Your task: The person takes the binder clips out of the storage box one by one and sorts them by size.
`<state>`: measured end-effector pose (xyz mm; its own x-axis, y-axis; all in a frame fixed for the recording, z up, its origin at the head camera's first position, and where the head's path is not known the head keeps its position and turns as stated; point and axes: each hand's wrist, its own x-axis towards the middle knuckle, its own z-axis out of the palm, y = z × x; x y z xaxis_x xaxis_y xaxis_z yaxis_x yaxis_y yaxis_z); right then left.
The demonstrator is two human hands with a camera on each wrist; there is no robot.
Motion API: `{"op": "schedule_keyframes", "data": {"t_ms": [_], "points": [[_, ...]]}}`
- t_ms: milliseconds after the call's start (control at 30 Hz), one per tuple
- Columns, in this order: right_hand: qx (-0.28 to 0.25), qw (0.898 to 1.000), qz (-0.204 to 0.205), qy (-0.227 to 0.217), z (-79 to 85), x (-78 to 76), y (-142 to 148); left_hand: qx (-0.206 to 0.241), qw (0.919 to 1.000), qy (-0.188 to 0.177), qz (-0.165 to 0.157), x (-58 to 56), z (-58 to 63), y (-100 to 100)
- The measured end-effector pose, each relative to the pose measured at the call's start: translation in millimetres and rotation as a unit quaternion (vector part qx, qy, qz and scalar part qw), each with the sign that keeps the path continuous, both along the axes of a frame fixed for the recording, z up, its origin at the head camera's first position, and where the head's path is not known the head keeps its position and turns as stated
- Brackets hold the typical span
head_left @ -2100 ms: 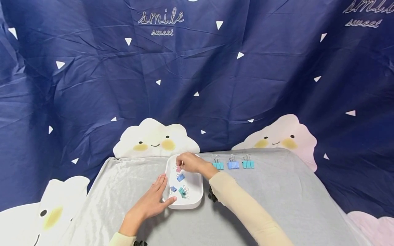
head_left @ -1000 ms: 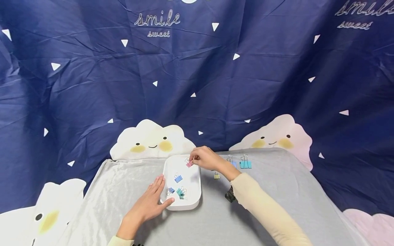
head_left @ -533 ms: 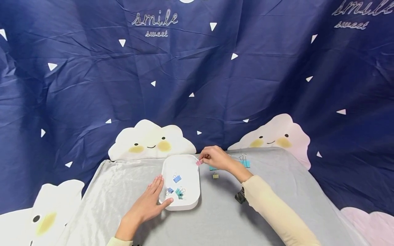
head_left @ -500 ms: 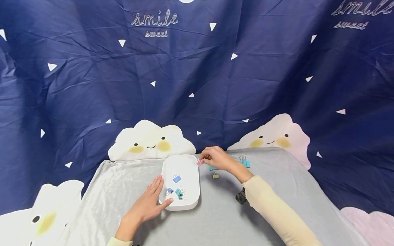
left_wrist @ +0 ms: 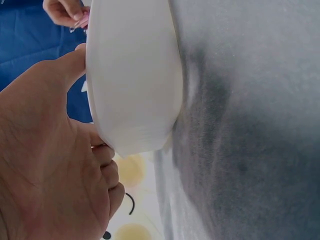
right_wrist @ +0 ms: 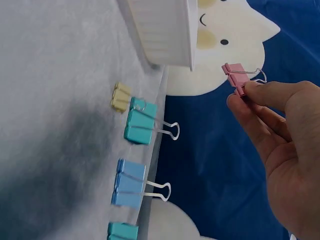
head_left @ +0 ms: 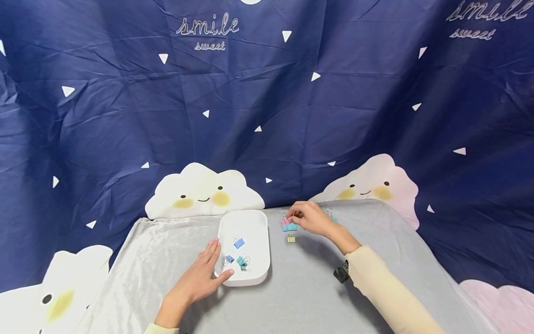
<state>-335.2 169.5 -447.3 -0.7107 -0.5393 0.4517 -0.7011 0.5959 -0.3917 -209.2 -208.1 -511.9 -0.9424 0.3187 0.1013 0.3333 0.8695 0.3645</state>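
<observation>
My right hand (head_left: pixel 313 218) pinches a small pink binder clip (right_wrist: pixel 236 77) between thumb and fingers, held up off the cloth. In the head view the pink clip overlaps a larger teal binder clip (head_left: pixel 289 228), and a small yellow binder clip (head_left: pixel 291 239) sits just in front. My left hand (head_left: pixel 200 278) lies with extended fingers along the left rim of a white tray (head_left: pixel 255 227), thumb at its near corner. Inside the tray are a blue clip (head_left: pixel 239 243), a darker blue clip (head_left: pixel 229 260) and a teal cluster (head_left: pixel 243 263).
A large blue binder clip (right_wrist: pixel 131 182) and another teal clip (right_wrist: pixel 123 231) stand in a row with the first teal one on the grey cloth (head_left: pixel 317 287). A dark blue curtain (head_left: pixel 233 111) with clouds hangs behind the table.
My right hand has lifted the pink clip out of the tray and carried it rightward, over the large teal clip. The left hand stays at the tray's rim.
</observation>
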Motion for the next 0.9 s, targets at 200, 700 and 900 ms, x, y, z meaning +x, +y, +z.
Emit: {"op": "schedule_keyframes", "data": {"t_ms": [200,700,900], "points": [[-0.019,0.999,-0.022,-0.021,-5.6,1.7,19.2,-0.001,1.0000,-0.001,0.000,0.2,0.2,0.0],[-0.042,0.996,-0.048,-0.070,-37.5,2.4,54.4,0.001,1.0000,-0.004,-0.001,-0.1,0.4,-0.1],[-0.048,0.993,-0.064,-0.085,-52.5,4.1,61.5,0.005,1.0000,-0.005,-0.001,-0.2,-0.1,-0.6]]}}
